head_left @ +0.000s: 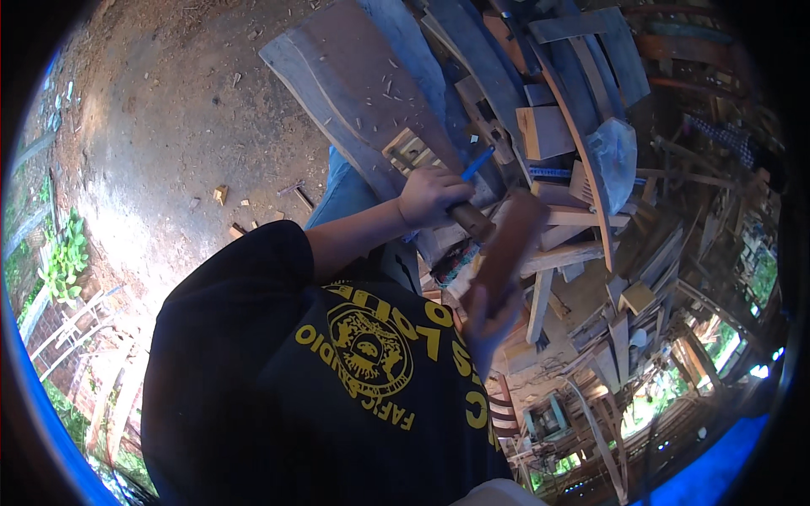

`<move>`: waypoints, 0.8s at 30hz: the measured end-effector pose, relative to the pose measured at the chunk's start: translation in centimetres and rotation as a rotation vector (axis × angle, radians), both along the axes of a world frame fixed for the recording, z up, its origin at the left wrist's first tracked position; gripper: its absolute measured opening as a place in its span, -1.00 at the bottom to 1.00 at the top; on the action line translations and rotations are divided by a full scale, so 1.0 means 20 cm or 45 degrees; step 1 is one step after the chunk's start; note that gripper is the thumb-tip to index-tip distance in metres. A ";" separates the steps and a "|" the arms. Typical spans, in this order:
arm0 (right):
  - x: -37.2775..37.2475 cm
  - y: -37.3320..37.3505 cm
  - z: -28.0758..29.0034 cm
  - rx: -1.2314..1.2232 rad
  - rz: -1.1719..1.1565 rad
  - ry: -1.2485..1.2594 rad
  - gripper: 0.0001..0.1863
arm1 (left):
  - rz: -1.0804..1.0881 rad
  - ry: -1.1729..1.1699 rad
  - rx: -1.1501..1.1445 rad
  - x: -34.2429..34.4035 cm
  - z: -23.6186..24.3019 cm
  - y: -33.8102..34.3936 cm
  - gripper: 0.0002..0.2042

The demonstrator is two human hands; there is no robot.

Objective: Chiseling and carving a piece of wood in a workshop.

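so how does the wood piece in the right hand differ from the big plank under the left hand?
The wood piece is short, narrow and reddish-brown; the plank is long, wide and greyer. The right hand grips the piece by its lower end, off the pile, while the plank lies flat, strewn with wood shavings. The left hand, over the plank's near end, holds a blue pencil. Both are bare, unpainted wood.

Black short-sleeved T-shirt [253, 371] (round yellow emblem [369, 347]), blue jeans [342, 190]
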State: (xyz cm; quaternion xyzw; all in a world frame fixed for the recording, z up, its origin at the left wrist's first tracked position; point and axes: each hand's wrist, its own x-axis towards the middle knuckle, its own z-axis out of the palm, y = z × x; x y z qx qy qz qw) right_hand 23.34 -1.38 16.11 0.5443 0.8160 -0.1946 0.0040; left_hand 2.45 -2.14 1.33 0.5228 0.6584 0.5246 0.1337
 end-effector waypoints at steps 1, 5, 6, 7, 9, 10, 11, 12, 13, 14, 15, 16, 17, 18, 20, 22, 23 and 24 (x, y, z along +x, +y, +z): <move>0.05 0.03 0.02 0.051 -0.183 0.248 -0.36 | -0.010 -0.023 0.014 0.00 0.00 0.00 -0.67; 0.10 0.09 0.10 -0.184 -0.610 1.485 -0.36 | 0.003 -0.102 0.050 0.00 0.01 0.01 -0.69; 0.08 0.08 0.08 -0.209 -0.624 1.484 -0.36 | 0.010 -0.115 0.057 0.01 0.01 0.01 -0.70; 0.05 0.03 0.03 -0.188 -0.598 1.141 -0.35 | 0.016 -0.101 0.060 0.01 0.02 0.02 -0.70; 0.01 -0.08 -0.11 -0.251 -0.312 0.336 -0.34 | 0.008 -0.072 0.072 0.02 0.03 0.02 -0.70; 0.02 -0.11 -0.17 -0.117 -0.192 0.302 -0.40 | 0.007 -0.077 0.060 0.03 0.03 0.02 -0.70; 0.05 -0.12 -0.22 -0.099 -0.203 0.356 -0.40 | 0.017 -0.055 0.061 0.02 0.03 0.03 -0.70; 0.09 -0.13 -0.23 -0.134 -0.183 0.363 -0.40 | 0.039 -0.062 0.043 0.02 0.03 0.02 -0.70; 0.15 -0.10 -0.21 -0.116 -0.236 0.452 -0.40 | 0.004 -0.063 0.036 0.02 0.03 0.01 -0.70; 0.20 -0.07 -0.16 -0.180 -0.305 0.461 -0.41 | 0.001 -0.077 0.032 0.02 0.03 0.03 -0.70; 0.25 -0.03 -0.10 -0.149 -0.380 0.460 -0.34 | -0.005 -0.090 0.032 0.03 0.03 0.04 -0.71; 0.30 0.03 -0.03 -0.105 -0.465 0.521 -0.26 | 0.002 -0.085 0.040 0.05 0.03 0.05 -0.70; 0.30 0.04 0.02 -0.113 -0.441 0.651 -0.30 | 0.003 -0.077 0.041 0.05 0.03 0.05 -0.70; 0.30 0.10 0.08 -0.613 -0.003 0.070 -0.34 | 0.007 -0.066 0.036 0.06 0.03 0.05 -0.70; 0.21 0.07 0.09 -0.537 -0.721 1.434 -0.36 | -0.004 -0.059 0.036 0.06 0.03 0.05 -0.70; 0.08 -0.03 -0.02 -0.394 -0.599 1.137 -0.38 | -0.014 -0.065 0.020 0.06 0.04 0.04 -0.70; 0.04 -0.08 -0.08 -0.293 -0.424 0.683 -0.39 | -0.011 -0.067 0.012 0.06 0.04 0.04 -0.70; 0.02 -0.10 -0.13 -0.213 -0.259 0.359 -0.40 | -0.024 -0.067 0.003 0.06 0.04 0.04 -0.70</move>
